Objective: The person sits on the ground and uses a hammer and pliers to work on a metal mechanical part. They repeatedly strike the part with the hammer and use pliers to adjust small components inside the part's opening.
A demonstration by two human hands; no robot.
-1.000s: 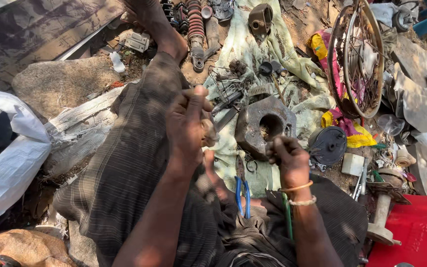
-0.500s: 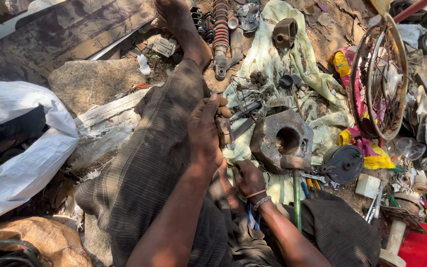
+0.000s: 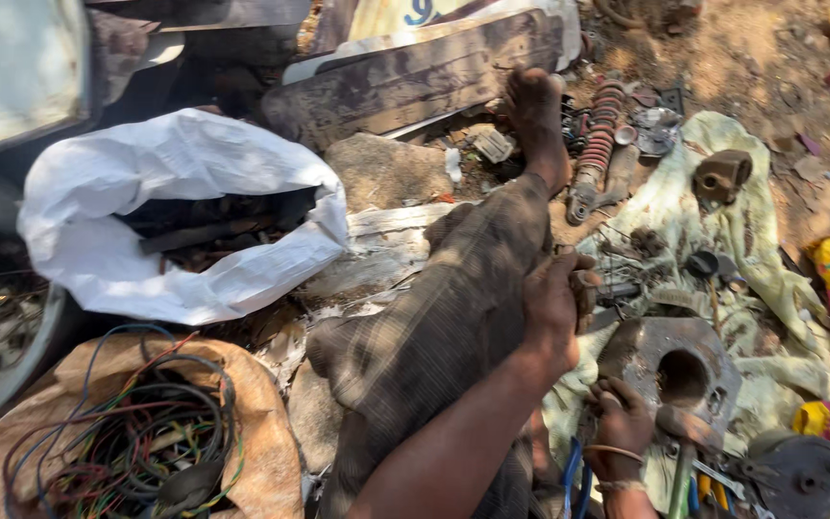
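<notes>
Here, reading left to right, I log the scene as follows.

Far left: a sack (image 3: pixel 261 452) lies open on the ground, filled with coiled wires (image 3: pixel 136 432) in red, green and dark insulation. Above it, a white plastic bag (image 3: pixel 175 211) gapes open with dark scrap visible inside. Behind the bag lies a long weathered board (image 3: pixel 415 82); a pale sheet with blue marking (image 3: pixel 405 14) shows at the top edge.

Centre: my outstretched leg in checked cloth (image 3: pixel 434 327) runs up to a bare foot (image 3: pixel 535 111). A red coil spring shock absorber (image 3: pixel 599 135) lies just beside the foot.

Left hand (image 3: pixel 554 308): fingers curled, resting against the leg at the knee and closed around a small dark part (image 3: pixel 585 288); I cannot tell what the part is.

Right hand (image 3: pixel 619 423): fingers wrapped tightly around a hammer (image 3: pixel 686 437), its head near the lower corner of a grey metal block (image 3: pixel 674 370) with a round bore. The block lies on a pale yellowish cloth (image 3: pixel 770 279) spread on the ground, just beside the left hand.

Right: a brown metal bracket (image 3: pixel 722 175) sits on the cloth's upper part. A dark round disc (image 3: pixel 799 476) lies at lower right. Blue-handled pliers (image 3: pixel 573 476) show beside the right wrist.
</notes>
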